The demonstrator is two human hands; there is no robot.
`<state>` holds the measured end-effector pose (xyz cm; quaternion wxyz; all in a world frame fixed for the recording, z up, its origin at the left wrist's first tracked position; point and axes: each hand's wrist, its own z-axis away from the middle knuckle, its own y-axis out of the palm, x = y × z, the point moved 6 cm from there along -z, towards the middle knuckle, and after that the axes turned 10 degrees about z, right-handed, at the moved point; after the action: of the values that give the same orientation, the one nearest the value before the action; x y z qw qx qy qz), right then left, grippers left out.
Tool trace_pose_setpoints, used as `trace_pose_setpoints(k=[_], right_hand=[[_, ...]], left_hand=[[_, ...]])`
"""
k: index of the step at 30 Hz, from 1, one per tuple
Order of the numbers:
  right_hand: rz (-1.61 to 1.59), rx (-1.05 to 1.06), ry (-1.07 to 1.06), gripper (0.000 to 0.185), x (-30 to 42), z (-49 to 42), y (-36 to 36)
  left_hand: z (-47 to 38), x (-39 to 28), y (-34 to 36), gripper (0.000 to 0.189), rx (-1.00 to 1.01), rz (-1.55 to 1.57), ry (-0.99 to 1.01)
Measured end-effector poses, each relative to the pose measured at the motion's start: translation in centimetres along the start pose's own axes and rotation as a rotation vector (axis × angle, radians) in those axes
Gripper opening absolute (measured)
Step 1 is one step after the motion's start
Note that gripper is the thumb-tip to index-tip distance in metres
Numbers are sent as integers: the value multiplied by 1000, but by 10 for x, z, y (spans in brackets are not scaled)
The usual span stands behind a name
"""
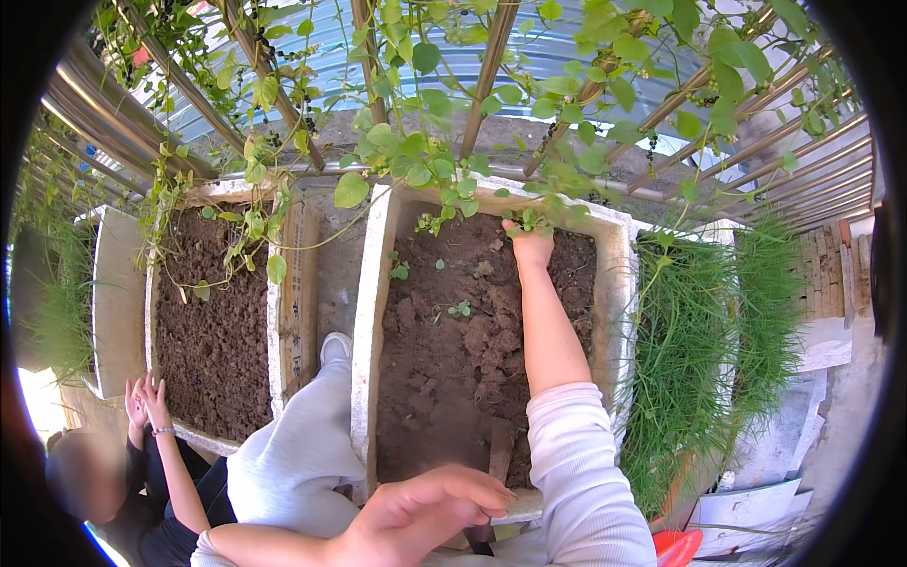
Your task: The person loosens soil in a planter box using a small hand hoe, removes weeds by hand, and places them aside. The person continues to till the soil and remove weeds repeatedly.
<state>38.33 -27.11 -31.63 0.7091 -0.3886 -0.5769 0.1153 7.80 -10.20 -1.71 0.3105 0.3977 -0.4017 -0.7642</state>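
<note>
My right hand [533, 249] reaches to the far end of a white foam planter box [367, 319]. Its fingers are closed around a small green leafy plant [528, 221], and the leaves partly hide the fingertips. Brown soil [453, 368] fills the box, clumped in the middle and smoother on the left. A few small seedlings [460, 308] grow in it. Over the near end of the box hovers my left hand [425, 507], loosely bent, with nothing visible in it. Just beyond its fingers a flat brown strip [502, 448] lies on the soil.
Leafy vines [425, 149] hang from metal railings [489, 78] over the far rim. Another soil-filled foam box [212, 319] stands left, beyond my leg [297, 446]. Grass-like plants [680, 354] crowd the right side. A person [170, 475] sits at lower left, hands raised.
</note>
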Motion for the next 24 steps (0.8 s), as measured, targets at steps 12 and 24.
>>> trace_pose_setpoints(k=[12, 24], right_hand=[[-1140, 226, 117, 29, -14, 1, 44], [257, 288, -358, 17, 89, 54, 47]], left_hand=[[10, -7, 5, 16, 6, -43, 26], [5, -6, 10, 17, 76, -27, 25]])
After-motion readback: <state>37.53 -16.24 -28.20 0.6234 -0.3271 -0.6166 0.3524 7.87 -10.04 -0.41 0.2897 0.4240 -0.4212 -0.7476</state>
